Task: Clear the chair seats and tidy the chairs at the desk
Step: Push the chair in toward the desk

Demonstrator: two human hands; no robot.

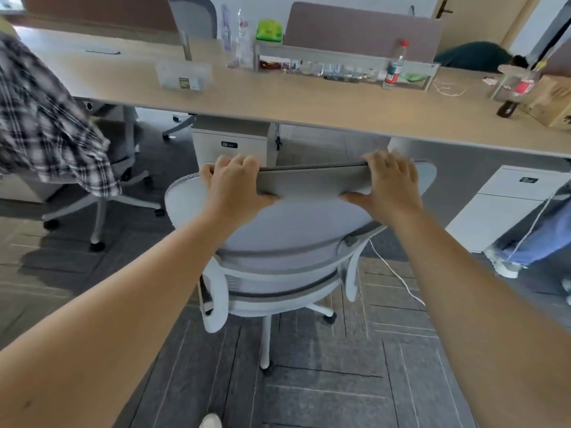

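Both hands are on a flat grey laptop sleeve over the white chair: left hand curled around its left edge, right hand clamping the right edge, thumbs underneath. The chair stands just short of the counter; a plaid shirt drapes the neighbouring chair.

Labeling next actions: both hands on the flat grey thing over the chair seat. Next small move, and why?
Probably lift the grey laptop straight up and forward onto the desk. The left hand and right hand already grip its ends above the chair seat, and the desktop directly ahead looks bare.
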